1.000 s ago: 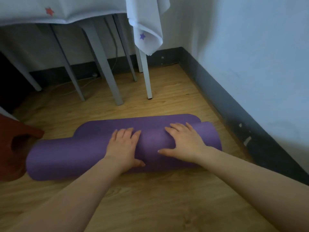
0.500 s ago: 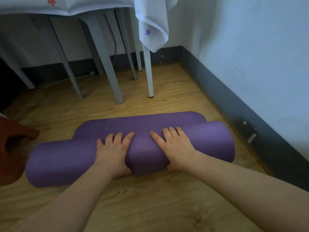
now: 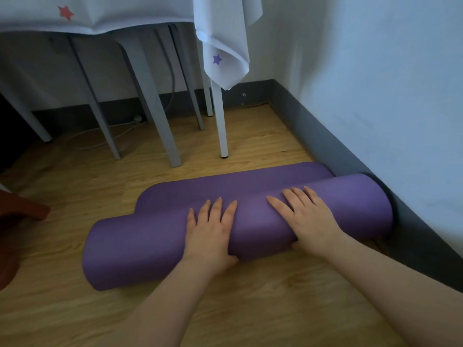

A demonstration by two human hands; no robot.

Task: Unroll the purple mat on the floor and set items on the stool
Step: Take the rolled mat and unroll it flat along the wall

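Observation:
The purple mat (image 3: pixel 140 246) lies mostly rolled on the wooden floor, running left to right. A short flat strip of the mat (image 3: pixel 225 181) is spread out behind the roll. My left hand (image 3: pixel 209 234) rests palm down on the middle of the roll, thumb tucked on the near side. My right hand (image 3: pixel 308 219) presses on the roll further right, thumb hooked under its near edge. The roll's right end meets the dark baseboard (image 3: pixel 413 236). A red-brown stool (image 3: pixel 17 214) shows partly at the left edge.
Grey table legs (image 3: pixel 152 108) and a white leg (image 3: pixel 221 121) stand just beyond the mat, under a white star-printed tablecloth (image 3: pixel 225 41). A white cable (image 3: pixel 105 136) lies on the floor under the table. The wall (image 3: pixel 375 96) runs along the right.
The roll has shifted to the right, and its right end now touches the baseboard. Both hands have slid back to the near side of the roll.

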